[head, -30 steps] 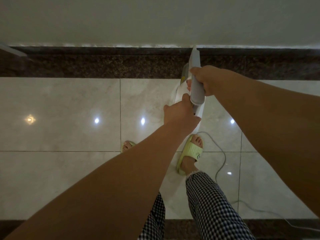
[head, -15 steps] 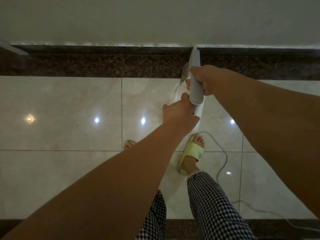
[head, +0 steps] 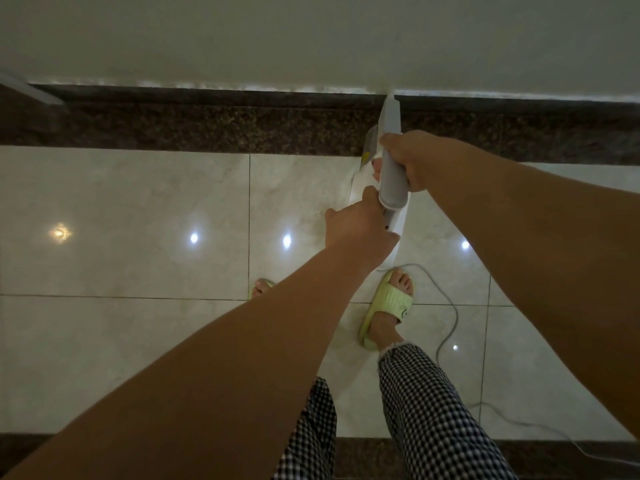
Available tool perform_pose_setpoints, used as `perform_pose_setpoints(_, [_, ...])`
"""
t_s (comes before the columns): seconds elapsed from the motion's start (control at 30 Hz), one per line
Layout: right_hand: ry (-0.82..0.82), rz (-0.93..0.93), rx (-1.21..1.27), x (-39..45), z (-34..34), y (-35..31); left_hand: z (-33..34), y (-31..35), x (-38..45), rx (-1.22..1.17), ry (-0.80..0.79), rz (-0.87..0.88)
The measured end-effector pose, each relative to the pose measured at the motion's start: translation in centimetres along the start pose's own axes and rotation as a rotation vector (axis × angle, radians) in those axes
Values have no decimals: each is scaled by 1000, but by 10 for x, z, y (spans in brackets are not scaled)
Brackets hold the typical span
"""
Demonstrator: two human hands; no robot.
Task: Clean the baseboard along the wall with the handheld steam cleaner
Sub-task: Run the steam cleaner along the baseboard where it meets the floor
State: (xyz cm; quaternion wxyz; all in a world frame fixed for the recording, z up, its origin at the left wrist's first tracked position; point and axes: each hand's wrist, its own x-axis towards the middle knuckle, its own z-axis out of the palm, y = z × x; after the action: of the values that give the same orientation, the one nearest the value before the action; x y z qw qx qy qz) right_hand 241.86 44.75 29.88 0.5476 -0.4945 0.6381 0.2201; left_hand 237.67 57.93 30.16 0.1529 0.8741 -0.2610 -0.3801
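My right hand (head: 412, 161) wraps tight around the steam cleaner (head: 391, 168) — its tip touches the dark baseboard (head: 207, 123). My left hand (head: 360, 225) grips its back end.

Both arms (head: 214, 368) are bare, without sleeves. Black-and-white checked trousers (head: 426, 410) with frayed hems cover the legs; pale green ribbed slides (head: 389, 303) on both feet.

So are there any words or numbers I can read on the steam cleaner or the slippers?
None can be read.
Steam cleaner: a yellow patch near its front, too blurred to tell if it holds writing.
Right slipper: only a small smiley-like mark, no letters.
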Motion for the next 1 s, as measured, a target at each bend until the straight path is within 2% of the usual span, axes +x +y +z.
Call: perform_pose_setpoints(1.0, [15, -13, -25, -16, 34, -6, -17, -31, -6, 13, -6, -4])
